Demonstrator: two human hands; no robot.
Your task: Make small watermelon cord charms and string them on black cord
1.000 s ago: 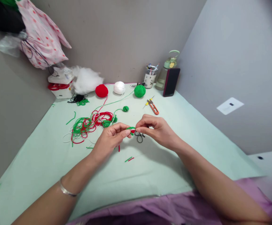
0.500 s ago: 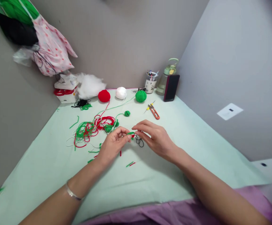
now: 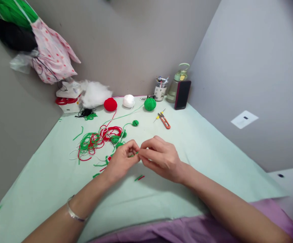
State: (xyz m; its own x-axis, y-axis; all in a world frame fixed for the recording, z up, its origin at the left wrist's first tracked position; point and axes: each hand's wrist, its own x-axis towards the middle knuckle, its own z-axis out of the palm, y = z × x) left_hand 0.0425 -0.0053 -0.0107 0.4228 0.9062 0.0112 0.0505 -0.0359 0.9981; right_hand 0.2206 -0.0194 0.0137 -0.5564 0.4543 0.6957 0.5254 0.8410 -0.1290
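Note:
My left hand (image 3: 122, 160) and my right hand (image 3: 158, 157) meet fingertip to fingertip above the pale green table cover (image 3: 192, 148). Both are pinched on a small green crocheted piece (image 3: 133, 154), which is mostly hidden between the fingers. A silver bangle (image 3: 72, 212) sits on my left wrist. Just behind my left hand lies a tangle of loose green and red yarn (image 3: 98, 140) with small green crocheted bits in it. Short green and red yarn scraps (image 3: 139, 177) lie below my hands.
At the back stand a red yarn ball (image 3: 110, 104), a white yarn ball (image 3: 128, 101) and a green yarn ball (image 3: 150, 104). Orange thread snips (image 3: 164, 120), a pen cup (image 3: 160, 89), a bottle (image 3: 178, 81) and a phone (image 3: 182, 94) are at back right. White stuffing (image 3: 95, 94) and a box (image 3: 69, 99) sit at back left.
Both hands have moved slightly left and nearer to me, closing tighter together. The black thread loop seen under my right hand earlier is now hidden.

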